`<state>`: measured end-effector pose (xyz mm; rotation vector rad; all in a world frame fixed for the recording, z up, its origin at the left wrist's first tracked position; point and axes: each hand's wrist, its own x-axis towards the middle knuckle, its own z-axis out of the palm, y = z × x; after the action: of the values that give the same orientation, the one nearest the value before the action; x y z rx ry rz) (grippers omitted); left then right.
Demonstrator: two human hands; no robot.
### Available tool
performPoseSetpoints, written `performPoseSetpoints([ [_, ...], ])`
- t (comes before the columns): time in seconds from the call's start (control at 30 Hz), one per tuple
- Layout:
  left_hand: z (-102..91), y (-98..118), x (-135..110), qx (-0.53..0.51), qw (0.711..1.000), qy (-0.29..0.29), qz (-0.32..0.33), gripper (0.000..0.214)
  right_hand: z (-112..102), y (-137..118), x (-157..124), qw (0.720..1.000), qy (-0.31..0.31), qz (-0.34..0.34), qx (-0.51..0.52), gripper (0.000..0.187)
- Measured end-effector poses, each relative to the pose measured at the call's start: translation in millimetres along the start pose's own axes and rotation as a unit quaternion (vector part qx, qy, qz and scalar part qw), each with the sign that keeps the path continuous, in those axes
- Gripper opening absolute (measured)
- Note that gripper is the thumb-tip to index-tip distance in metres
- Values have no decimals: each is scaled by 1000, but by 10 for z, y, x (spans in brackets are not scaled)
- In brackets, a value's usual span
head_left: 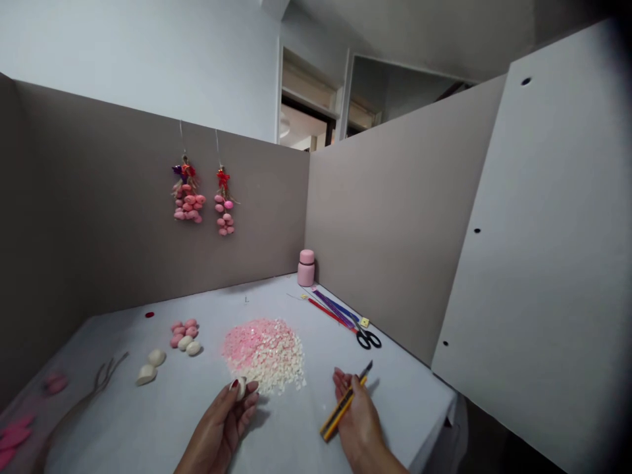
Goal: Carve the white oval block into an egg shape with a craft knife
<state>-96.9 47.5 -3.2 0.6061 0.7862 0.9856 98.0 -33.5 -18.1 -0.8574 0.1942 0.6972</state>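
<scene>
My left hand (224, 418) pinches a small white rounded piece (241, 388) between thumb and fingers; the fingers partly hide it. Across my right hand (360, 421) lies a yellow and black utility knife (340, 409), held under the thumb with its blade end pointing up and away. Just beyond my left hand spreads a pile of pink and white chips (266, 352). To its left sit a cluster of pink and white egg-shaped pieces (186, 332) and two larger white pieces (157, 357), one with a flat cut face.
Black-handled scissors (364, 339), colored ribbon strips (328, 309) and a pink bottle (306, 270) line the right side. Brown cord (93, 395) and pink pieces (14, 438) lie at left. Two pink hanging ornaments (186, 197) hang on the grey partition (266, 197).
</scene>
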Motion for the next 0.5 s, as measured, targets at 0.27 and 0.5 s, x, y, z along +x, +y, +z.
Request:
performPoseSetpoints([
  [0.27, -27, 105, -10, -48, 999, 11, 5, 16, 899, 311, -190, 978, -166, 100, -79, 20],
  [0.5, -253, 449, 192, -148, 987, 33, 47, 34, 523, 67, -567, 791, -446, 329, -258, 20],
])
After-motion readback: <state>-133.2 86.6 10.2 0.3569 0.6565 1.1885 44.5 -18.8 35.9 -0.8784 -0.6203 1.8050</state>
